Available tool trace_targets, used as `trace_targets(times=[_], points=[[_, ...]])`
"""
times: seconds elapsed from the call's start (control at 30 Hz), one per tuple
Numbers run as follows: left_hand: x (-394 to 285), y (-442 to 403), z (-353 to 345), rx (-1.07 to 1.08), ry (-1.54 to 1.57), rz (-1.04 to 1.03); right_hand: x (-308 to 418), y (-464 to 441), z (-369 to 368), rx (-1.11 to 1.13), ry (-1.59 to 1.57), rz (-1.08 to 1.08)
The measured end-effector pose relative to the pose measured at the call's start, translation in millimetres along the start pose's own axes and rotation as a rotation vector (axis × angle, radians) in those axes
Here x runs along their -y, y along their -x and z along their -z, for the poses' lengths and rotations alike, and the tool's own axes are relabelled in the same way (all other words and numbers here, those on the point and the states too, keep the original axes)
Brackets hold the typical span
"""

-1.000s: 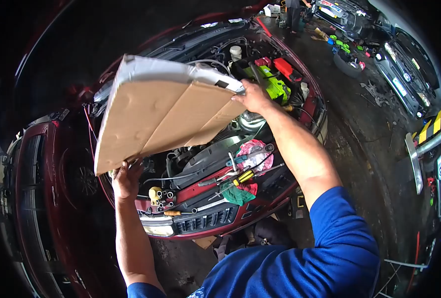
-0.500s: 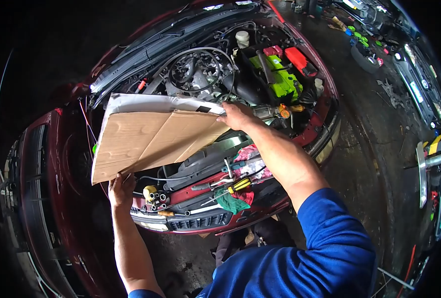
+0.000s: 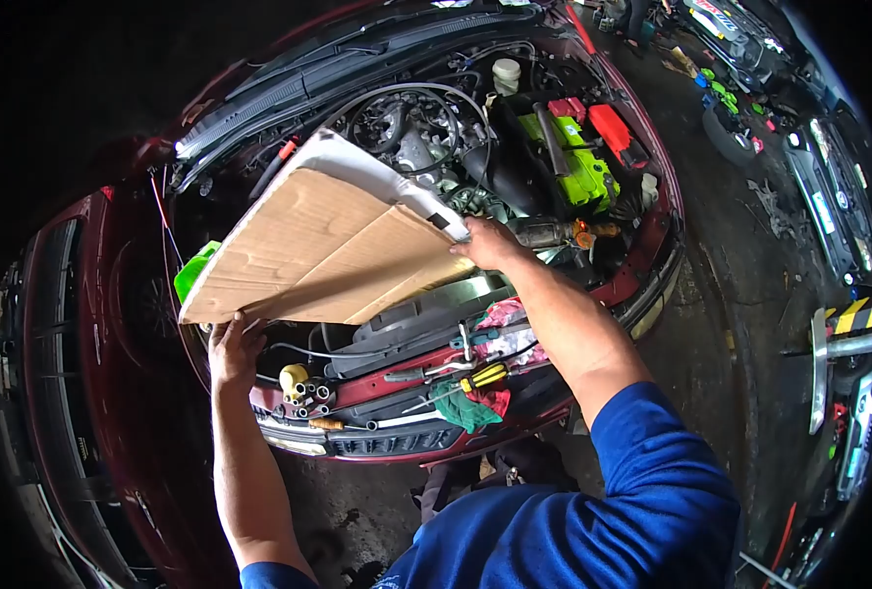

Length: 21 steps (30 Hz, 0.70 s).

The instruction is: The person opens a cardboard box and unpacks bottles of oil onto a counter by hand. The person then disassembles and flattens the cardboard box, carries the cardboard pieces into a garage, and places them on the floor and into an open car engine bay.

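A flat sheet of brown cardboard (image 3: 308, 250) with a white edge is held tilted over the left part of the open engine bay. My left hand (image 3: 236, 348) grips its lower left edge. At the opposite end, my right hand (image 3: 487, 245) is closed on its right corner. Beneath the sheet, part of the engine is hidden. Near the right hand lies an orange and metal tool (image 3: 554, 234). Sockets (image 3: 308, 395), a yellow screwdriver (image 3: 483, 377) and a green rag (image 3: 465, 406) rest along the car's front edge.
A bright green battery (image 3: 575, 167) and a red box (image 3: 615, 135) sit at the engine bay's right. Another dark red car (image 3: 112, 363) stands at left. Car front parts (image 3: 834, 201) and a striped stand (image 3: 850, 316) are at right. A person's legs (image 3: 635, 20) show at the top.
The cardboard has come lower over the engine bay, has tilted more, and both hands still hold it. The battery and the orange tool have come into fuller view as the camera shifted.
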<state>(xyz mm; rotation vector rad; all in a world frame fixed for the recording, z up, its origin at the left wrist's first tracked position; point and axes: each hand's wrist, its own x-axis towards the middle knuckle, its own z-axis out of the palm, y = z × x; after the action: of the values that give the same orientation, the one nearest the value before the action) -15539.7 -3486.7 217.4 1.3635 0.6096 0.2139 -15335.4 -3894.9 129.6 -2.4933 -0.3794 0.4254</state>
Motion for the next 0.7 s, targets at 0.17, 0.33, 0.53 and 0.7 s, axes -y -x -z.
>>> trace_targets(times=[0.17,0.33,0.53,0.7], points=[[16,-32,4,0.073,-0.123,0.098,-17,-5,-24,0.131,-0.077,-0.045],[41,-65,1,0.223,-0.235,0.214,-59,-18,-71,0.206,-0.034,-0.059],[94,-100,6,0.395,-0.571,0.194,-63,-14,-72,0.314,0.017,-0.119],[108,-111,-5,0.649,-0.747,-0.011,-57,-13,-28,0.362,0.094,-0.079]])
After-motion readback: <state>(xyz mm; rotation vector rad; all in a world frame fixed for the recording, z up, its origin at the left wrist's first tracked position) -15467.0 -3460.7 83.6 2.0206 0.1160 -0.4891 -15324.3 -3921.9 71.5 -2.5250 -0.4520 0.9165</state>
